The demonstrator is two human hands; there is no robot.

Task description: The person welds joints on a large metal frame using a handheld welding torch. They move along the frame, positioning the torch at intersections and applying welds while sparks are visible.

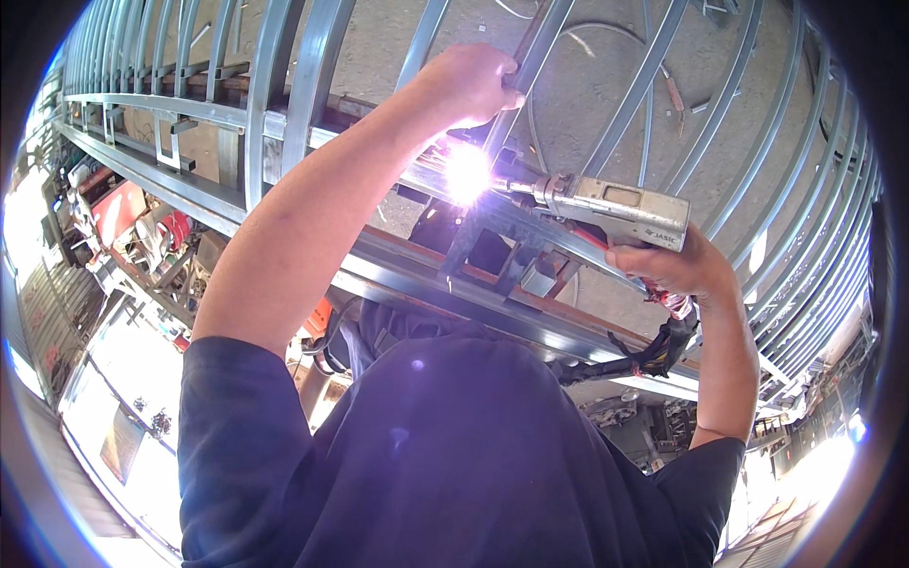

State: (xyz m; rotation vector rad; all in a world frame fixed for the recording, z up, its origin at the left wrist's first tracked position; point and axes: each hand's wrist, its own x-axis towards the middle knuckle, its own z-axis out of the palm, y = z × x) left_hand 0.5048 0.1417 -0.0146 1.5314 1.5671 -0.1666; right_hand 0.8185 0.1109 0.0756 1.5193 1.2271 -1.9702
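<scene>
My right hand [677, 265] is wrapped round the rear of a welding gun [620, 204] with a scuffed, pale metal body. The gun's thin nozzle points left, and a glaring white arc [468, 173] burns just past its tip. That glare hides the joint beneath it. My left hand [473, 83] is closed on an upright square steel bar [538, 59], just above the arc. The bar is part of a steel railing frame, whose lower rail [559, 241] runs under the gun. A dark bundled cable [663, 355] hangs from beneath my right hand.
More steel bars [724, 123] stand in a row to the right. At the left, another railing section [156, 104] stretches away. A red-handled tool [674, 90] and scraps lie on the concrete floor beyond. Assorted gear and a red panel [118, 213] crowd the left side.
</scene>
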